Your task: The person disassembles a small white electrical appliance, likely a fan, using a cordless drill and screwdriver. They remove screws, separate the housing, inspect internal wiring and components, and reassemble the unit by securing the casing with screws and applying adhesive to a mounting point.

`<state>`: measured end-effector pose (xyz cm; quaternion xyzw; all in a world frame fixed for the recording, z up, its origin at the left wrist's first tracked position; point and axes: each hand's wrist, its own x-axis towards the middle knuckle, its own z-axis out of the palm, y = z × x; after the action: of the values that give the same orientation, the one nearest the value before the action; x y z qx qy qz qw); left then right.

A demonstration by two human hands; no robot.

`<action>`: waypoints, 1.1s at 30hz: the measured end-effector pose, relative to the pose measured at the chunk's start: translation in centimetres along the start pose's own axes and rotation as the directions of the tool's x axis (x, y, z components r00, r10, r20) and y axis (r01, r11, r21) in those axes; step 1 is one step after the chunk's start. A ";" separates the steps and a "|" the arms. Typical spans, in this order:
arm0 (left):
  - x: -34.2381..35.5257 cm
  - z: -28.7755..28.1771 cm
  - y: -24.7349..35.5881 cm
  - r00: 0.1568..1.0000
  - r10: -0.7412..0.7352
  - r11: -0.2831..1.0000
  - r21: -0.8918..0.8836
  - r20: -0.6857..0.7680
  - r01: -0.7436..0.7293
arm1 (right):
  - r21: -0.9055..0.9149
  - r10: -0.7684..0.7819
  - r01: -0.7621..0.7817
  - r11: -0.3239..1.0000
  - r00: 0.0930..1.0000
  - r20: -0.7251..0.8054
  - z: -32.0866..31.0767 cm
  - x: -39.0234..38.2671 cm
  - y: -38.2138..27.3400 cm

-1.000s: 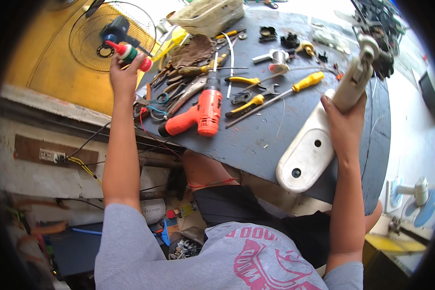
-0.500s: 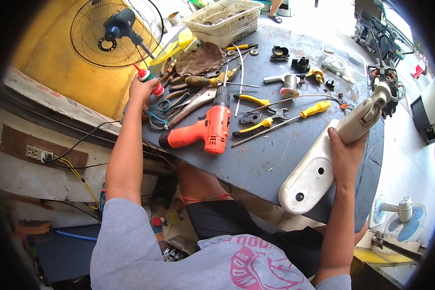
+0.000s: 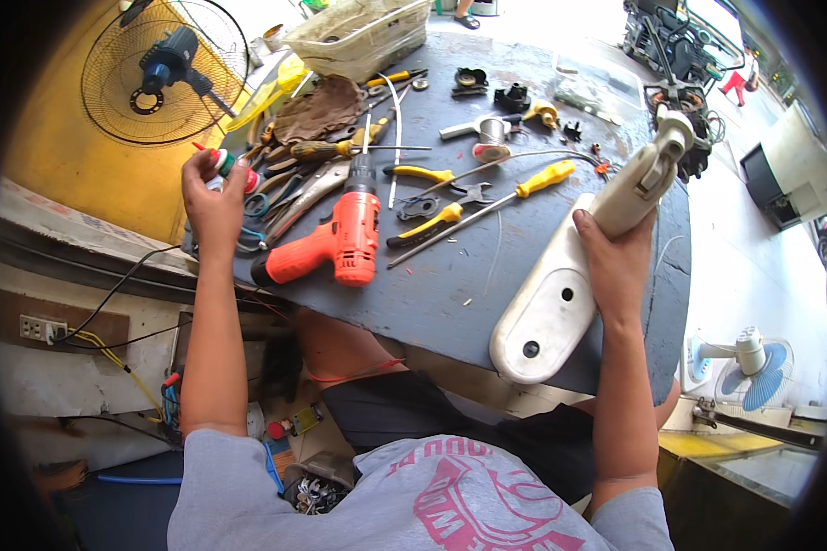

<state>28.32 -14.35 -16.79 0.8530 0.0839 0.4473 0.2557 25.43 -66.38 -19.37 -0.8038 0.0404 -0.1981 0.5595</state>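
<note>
My left hand (image 3: 213,197) is closed round a small squeeze bottle (image 3: 235,173) with a red nozzle, green and white in its middle and red at the other end. It is held above the left edge of the workbench, beside a pile of pliers and scissors. On the right, my right hand (image 3: 617,262) grips a long off-white plastic fan base (image 3: 547,308) with a rounded end, two dark holes and a hinged neck. The fan base slants over the bench's right side, and the motor (image 3: 678,119) of a fan is at its far end.
A red cordless drill (image 3: 340,239) lies on the grey bench (image 3: 413,312). Near it are yellow-handled cutters (image 3: 436,220), a screwdriver (image 3: 542,179), a solder spool (image 3: 492,147) and black plastic parts (image 3: 513,96). A plastic bin (image 3: 358,41) and a caged fan (image 3: 165,69) stand behind.
The whole view has shifted, moving things leftward in the picture. My left hand has turned and drawn slightly nearer, tipping the bottle flatter. My right hand keeps its grip on the fan base.
</note>
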 end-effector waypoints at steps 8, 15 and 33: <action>-9.1 4.8 19.9 0.422 0.231 0.918 -0.053 0.877 -0.393 | 0.080 0.026 -0.027 0.996 1.000 0.014 0.2 0.1 0.5; -8.5 7.3 19.3 0.403 0.248 0.937 -0.113 0.881 -0.330 | 0.020 -0.029 0.029 0.999 1.000 -0.010 0.1 0.3 1.6; 1.6 4.8 14.3 0.792 0.113 -0.218 -0.763 0.600 0.609 | -0.111 -0.080 0.072 0.991 0.995 -0.061 0.2 0.5 1.9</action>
<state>31.92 -27.70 -10.61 0.3898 -0.1657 0.0610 0.9038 26.28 -67.09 -21.03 -0.8271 0.0388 -0.2431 0.5052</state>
